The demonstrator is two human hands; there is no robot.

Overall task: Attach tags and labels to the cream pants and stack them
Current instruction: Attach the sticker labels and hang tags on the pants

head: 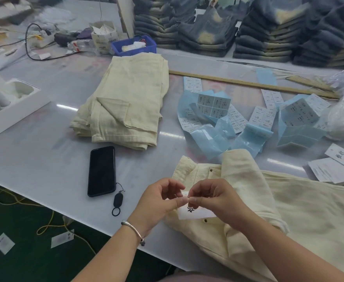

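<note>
A pair of cream pants (301,204) lies unfolded at the table's near right, waistband toward me. Over the waistband my left hand (159,200) and my right hand (211,198) meet, both pinching the top of a white hang tag (195,213) with black print. Fingertips hide how the tag joins the pants. A folded stack of cream pants (126,102) rests in the middle of the table. Label sheets on blue backing (213,110) are scattered to the right of the stack. More white tags (333,169) lie at the right edge.
A black phone (101,170) with a ring strap lies left of my hands. A blue bin (134,45), a white box (14,102) and a wooden ruler (248,84) sit farther back. Dark folded jeans (268,27) are piled behind. Tags and yellow cord lie on the floor.
</note>
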